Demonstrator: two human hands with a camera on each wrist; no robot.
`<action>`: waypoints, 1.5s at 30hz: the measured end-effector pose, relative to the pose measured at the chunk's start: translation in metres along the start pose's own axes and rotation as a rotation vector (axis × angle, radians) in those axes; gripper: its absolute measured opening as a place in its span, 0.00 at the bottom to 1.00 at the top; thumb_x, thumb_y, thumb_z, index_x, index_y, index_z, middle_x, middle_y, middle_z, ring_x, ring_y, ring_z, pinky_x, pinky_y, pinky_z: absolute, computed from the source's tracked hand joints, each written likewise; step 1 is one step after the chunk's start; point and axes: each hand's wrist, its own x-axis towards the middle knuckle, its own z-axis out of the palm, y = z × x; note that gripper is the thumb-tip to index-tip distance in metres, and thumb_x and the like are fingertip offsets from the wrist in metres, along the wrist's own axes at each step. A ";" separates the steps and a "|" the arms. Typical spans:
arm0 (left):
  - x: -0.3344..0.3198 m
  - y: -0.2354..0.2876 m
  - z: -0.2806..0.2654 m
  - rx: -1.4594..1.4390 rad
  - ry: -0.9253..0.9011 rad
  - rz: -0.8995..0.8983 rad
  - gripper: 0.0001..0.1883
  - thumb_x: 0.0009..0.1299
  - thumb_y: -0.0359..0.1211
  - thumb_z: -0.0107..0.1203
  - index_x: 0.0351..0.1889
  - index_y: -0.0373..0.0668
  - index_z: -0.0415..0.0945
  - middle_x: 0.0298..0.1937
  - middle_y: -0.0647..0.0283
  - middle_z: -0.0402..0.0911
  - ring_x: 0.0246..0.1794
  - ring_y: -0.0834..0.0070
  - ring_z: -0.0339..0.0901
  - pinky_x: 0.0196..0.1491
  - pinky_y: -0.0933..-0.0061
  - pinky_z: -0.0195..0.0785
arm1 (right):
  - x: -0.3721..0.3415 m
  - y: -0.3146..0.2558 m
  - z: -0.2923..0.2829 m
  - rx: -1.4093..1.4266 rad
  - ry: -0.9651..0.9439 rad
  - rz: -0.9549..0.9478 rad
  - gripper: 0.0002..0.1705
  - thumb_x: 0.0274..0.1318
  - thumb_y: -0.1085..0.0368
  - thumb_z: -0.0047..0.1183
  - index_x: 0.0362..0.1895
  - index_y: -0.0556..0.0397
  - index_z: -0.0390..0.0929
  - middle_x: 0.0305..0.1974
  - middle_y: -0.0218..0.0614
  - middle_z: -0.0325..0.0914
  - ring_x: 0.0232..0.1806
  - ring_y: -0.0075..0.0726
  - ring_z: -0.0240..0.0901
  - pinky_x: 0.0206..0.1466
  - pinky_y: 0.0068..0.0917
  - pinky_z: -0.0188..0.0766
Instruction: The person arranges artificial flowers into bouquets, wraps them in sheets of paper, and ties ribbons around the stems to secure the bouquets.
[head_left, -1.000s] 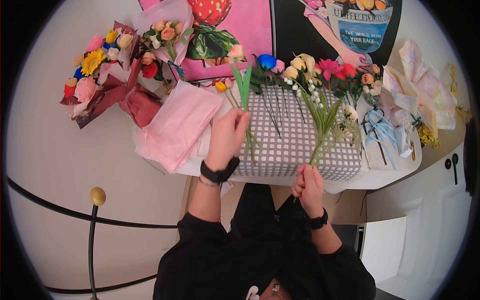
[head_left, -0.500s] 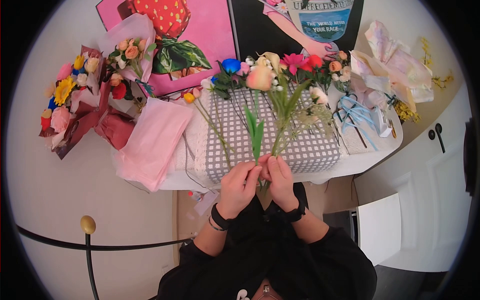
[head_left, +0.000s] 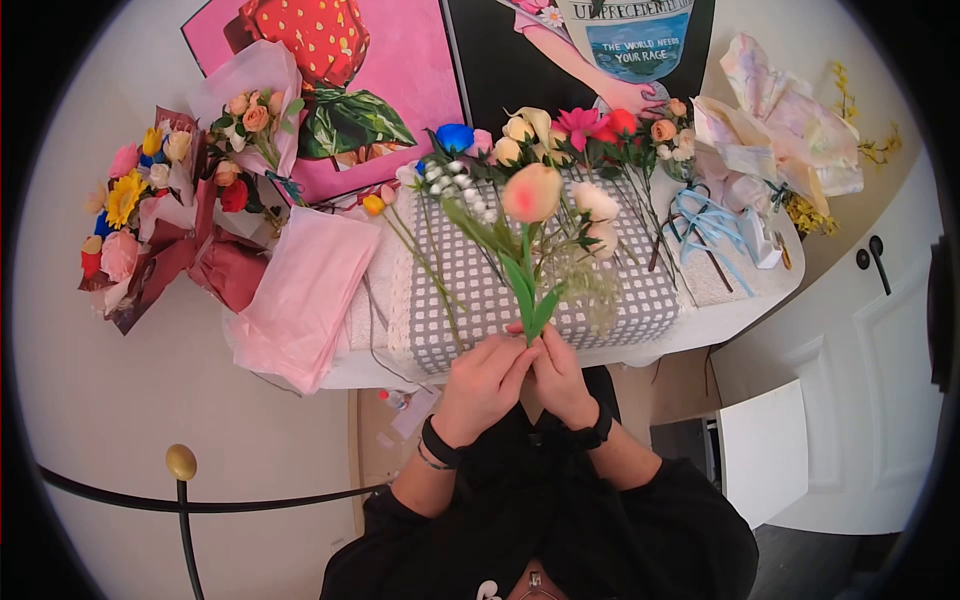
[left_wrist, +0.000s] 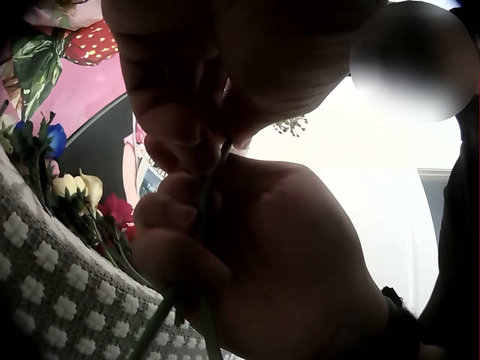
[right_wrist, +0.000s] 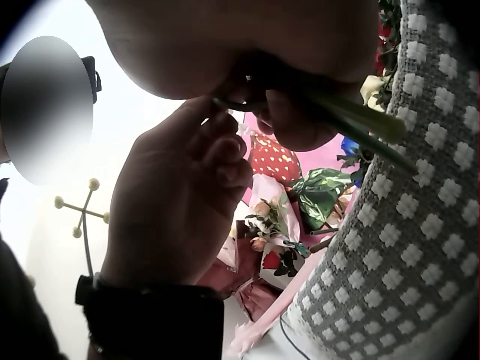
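Note:
In the head view both hands meet near the table's front edge. My right hand [head_left: 563, 385] grips a small bunch of artificial flowers by the stems. The bunch has white bell-shaped blossoms [head_left: 462, 185], cream roses [head_left: 597, 202] and a pale feathery sprig [head_left: 595, 290]. In front of these stands a peach-pink tulip [head_left: 532, 193] with green leaves. My left hand [head_left: 483, 388] pinches the tulip's stem low down, fingertips against the right hand. Green stem ends [right_wrist: 375, 124] stick out below the right fist in the right wrist view. Both wrist views are dark around the fingers.
Loose flowers, among them a blue rose [head_left: 455, 138], line the back of the table on a grey checked cloth [head_left: 640, 310]. Pink wrapping paper [head_left: 310, 285] and two small tulips [head_left: 380, 200] lie left. Wrapped bouquets [head_left: 125, 200] stand further left; blue ribbon [head_left: 705, 225] lies right.
My left hand has brought the tulip from the table's left side over to the bunch. The right hand has drawn in toward the body, and the bunch now leans left behind the tulip.

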 end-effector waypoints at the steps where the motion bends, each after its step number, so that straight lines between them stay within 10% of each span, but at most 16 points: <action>1: 0.002 0.003 -0.002 0.010 -0.020 -0.016 0.04 0.65 0.25 0.62 0.35 0.38 0.79 0.27 0.59 0.76 0.22 0.67 0.75 0.25 0.71 0.67 | 0.000 0.001 -0.001 -0.037 0.007 -0.021 0.12 0.74 0.65 0.37 0.45 0.58 0.73 0.23 0.23 0.66 0.23 0.15 0.57 0.24 0.19 0.56; 14: 0.003 -0.002 -0.006 -0.182 -0.114 -0.269 0.06 0.64 0.27 0.65 0.32 0.36 0.78 0.28 0.61 0.74 0.25 0.72 0.73 0.29 0.72 0.66 | -0.006 -0.009 -0.009 0.041 -0.059 0.031 0.11 0.73 0.64 0.38 0.45 0.58 0.71 0.28 0.24 0.66 0.27 0.15 0.58 0.29 0.18 0.56; 23: 0.018 0.000 -0.022 -0.208 -0.186 -0.359 0.08 0.61 0.28 0.66 0.32 0.37 0.77 0.33 0.59 0.76 0.33 0.66 0.76 0.38 0.68 0.71 | -0.009 0.003 -0.018 -0.348 -0.202 -0.142 0.12 0.70 0.68 0.40 0.50 0.62 0.71 0.36 0.45 0.72 0.36 0.43 0.69 0.42 0.32 0.66; 25: 0.016 -0.001 -0.017 -0.146 -0.133 -0.264 0.08 0.61 0.28 0.65 0.33 0.37 0.76 0.34 0.59 0.76 0.36 0.64 0.76 0.40 0.67 0.71 | -0.003 0.003 -0.018 -0.833 -0.129 -0.808 0.13 0.69 0.69 0.41 0.52 0.62 0.70 0.41 0.47 0.73 0.42 0.47 0.71 0.47 0.33 0.67; 26: 0.014 -0.001 -0.015 -0.088 -0.088 -0.170 0.08 0.61 0.28 0.65 0.33 0.37 0.76 0.36 0.58 0.76 0.38 0.62 0.76 0.42 0.65 0.71 | -0.003 0.003 -0.017 -0.822 -0.142 -0.811 0.13 0.69 0.69 0.41 0.52 0.62 0.70 0.41 0.47 0.73 0.42 0.47 0.71 0.47 0.33 0.67; 28: 0.012 0.000 -0.014 -0.117 -0.128 -0.213 0.09 0.61 0.28 0.65 0.35 0.37 0.76 0.37 0.58 0.77 0.39 0.60 0.77 0.42 0.65 0.70 | -0.006 0.001 -0.016 -0.450 -0.199 -0.319 0.13 0.70 0.69 0.40 0.53 0.62 0.69 0.41 0.47 0.73 0.43 0.49 0.73 0.47 0.34 0.68; 32: 0.015 -0.006 -0.023 -0.142 -0.252 -0.196 0.08 0.63 0.28 0.62 0.39 0.38 0.77 0.39 0.56 0.81 0.41 0.59 0.79 0.44 0.65 0.72 | -0.015 -0.002 -0.016 -0.365 -0.169 -0.070 0.14 0.72 0.66 0.38 0.55 0.60 0.67 0.37 0.42 0.75 0.37 0.40 0.73 0.42 0.35 0.68; 45: 0.089 -0.207 -0.061 0.628 -0.270 -0.718 0.20 0.66 0.44 0.56 0.35 0.34 0.81 0.37 0.42 0.83 0.40 0.44 0.81 0.47 0.49 0.73 | -0.025 0.006 -0.025 -0.088 -0.023 0.084 0.08 0.75 0.61 0.36 0.45 0.51 0.64 0.26 0.20 0.59 0.21 0.11 0.51 0.21 0.13 0.50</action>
